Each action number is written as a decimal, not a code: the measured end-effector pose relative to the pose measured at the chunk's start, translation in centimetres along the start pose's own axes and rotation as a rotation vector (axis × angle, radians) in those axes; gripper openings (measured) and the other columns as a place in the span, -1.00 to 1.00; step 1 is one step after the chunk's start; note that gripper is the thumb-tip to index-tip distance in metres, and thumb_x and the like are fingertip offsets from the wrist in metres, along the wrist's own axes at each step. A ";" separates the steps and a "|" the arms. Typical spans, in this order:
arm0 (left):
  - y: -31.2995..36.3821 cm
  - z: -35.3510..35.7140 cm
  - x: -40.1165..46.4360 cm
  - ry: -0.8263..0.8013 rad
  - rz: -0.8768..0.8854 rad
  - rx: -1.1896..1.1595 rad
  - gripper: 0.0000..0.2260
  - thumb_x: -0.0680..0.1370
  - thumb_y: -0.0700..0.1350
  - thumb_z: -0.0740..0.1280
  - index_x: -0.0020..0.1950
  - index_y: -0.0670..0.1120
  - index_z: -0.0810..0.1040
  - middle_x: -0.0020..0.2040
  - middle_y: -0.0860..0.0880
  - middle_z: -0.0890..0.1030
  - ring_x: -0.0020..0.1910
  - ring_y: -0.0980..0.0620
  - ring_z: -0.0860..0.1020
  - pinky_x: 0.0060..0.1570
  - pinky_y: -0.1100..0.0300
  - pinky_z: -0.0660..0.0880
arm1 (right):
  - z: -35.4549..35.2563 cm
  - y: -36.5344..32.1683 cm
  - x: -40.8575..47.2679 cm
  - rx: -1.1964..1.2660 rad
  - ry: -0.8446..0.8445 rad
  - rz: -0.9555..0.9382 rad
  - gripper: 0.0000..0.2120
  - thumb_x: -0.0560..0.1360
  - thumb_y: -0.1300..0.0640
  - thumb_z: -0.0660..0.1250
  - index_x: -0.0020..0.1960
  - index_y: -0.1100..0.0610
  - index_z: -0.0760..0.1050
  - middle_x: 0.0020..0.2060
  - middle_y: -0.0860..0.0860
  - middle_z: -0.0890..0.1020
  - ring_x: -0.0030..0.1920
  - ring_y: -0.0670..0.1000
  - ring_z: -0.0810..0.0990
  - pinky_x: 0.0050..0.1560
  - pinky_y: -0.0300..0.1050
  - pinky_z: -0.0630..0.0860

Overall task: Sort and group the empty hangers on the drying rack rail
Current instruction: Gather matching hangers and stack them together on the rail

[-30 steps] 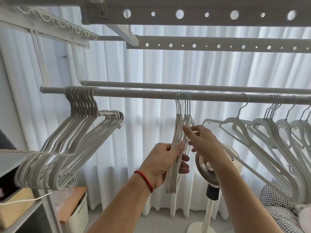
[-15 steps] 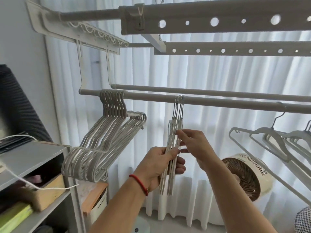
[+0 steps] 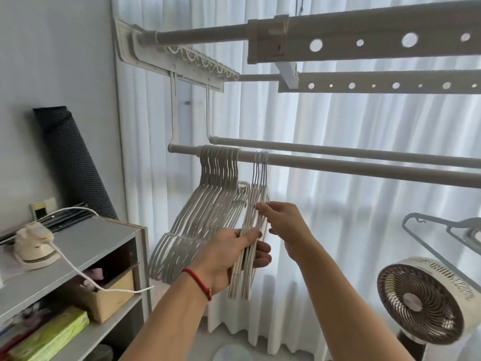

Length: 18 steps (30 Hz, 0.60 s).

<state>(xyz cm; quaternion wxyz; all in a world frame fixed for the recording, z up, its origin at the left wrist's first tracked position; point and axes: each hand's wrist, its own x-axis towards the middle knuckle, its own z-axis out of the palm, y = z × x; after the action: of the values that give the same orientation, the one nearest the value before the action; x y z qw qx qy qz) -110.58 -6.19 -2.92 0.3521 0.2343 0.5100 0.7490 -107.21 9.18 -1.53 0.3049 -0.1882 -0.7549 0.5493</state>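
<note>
The small bundle of hangers hung by its hooks from the rail, just beside the large group of hangers packed near the rail's left end. The left hand had its grip clamped around the bundle's lower part, thumb in front and fingers behind. The right hand pinched the bundle higher up, its fingertips together on the front edge. More hangers hung well apart at the right edge of view.

The risk, as I judged it, lay in closing the last gap: the bundle's shoulders could snag on the large group's curved arms, which splayed out towards it. A hook might then ride up and slip off the rail, or the thin hangers could fan apart in the left grip and tangle.
</note>
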 end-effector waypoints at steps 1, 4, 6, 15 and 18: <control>0.2 -0.3 0.0 0.007 0.001 -0.010 -0.81 0.63 -0.22 0.32 -0.01 -0.38 0.54 -0.29 -0.25 0.67 -0.41 -0.11 0.67 -0.40 0.15 0.64 | 0.4 -0.1 0.1 0.002 0.001 0.006 -0.67 0.58 0.02 0.39 0.01 0.32 0.65 0.11 0.39 0.59 -0.15 0.18 0.55 -0.11 -0.05 0.45; 0.6 -0.6 -0.4 0.069 0.007 0.046 -0.79 0.64 -0.20 0.33 0.04 -0.38 0.55 -0.22 -0.28 0.68 -0.34 -0.17 0.69 -0.33 0.09 0.66 | 1.4 -0.5 0.3 0.018 -0.009 0.043 -0.72 0.55 0.00 0.41 -0.02 0.24 0.69 0.15 0.41 0.56 -0.16 0.12 0.49 -0.13 -0.06 0.46; 1.0 -0.7 -0.9 0.144 0.049 0.323 -0.76 0.65 -0.13 0.32 0.18 -0.31 0.52 -0.14 -0.22 0.70 -0.26 -0.14 0.72 -0.24 0.06 0.67 | 1.7 -0.6 0.4 0.042 -0.015 0.074 -0.77 0.54 -0.02 0.44 -0.03 0.15 0.71 0.13 0.39 0.59 -0.14 0.04 0.48 -0.11 -0.05 0.49; 3.7 0.7 -4.2 0.359 0.493 1.425 -0.78 0.69 0.02 0.18 -0.08 -0.07 0.42 -0.07 -0.06 0.55 -0.03 -0.05 0.53 -0.17 0.18 0.30 | 2.2 0.4 1.4 0.108 0.079 0.069 -0.66 0.51 -0.09 0.46 -0.05 0.21 0.71 -0.21 0.15 0.69 -0.16 -0.07 0.56 0.00 -0.09 0.49; 3.8 0.0 -3.5 0.324 0.493 1.422 -0.77 0.66 -0.06 0.26 -0.19 -0.07 0.41 -0.14 -0.06 0.50 -0.01 -0.07 0.56 -0.05 0.16 0.47 | 2.2 0.5 1.5 0.093 0.070 0.084 -0.76 0.53 -0.10 0.44 -0.06 0.07 0.74 -0.15 -0.20 0.68 -0.02 -0.26 0.54 0.19 0.00 0.47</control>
<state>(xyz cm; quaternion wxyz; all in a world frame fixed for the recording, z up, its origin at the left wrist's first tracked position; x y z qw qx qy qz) -109.41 -9.74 0.65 -0.1395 0.3987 0.8470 0.3228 -109.80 8.69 -2.09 0.3164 -0.2245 -0.7087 0.5893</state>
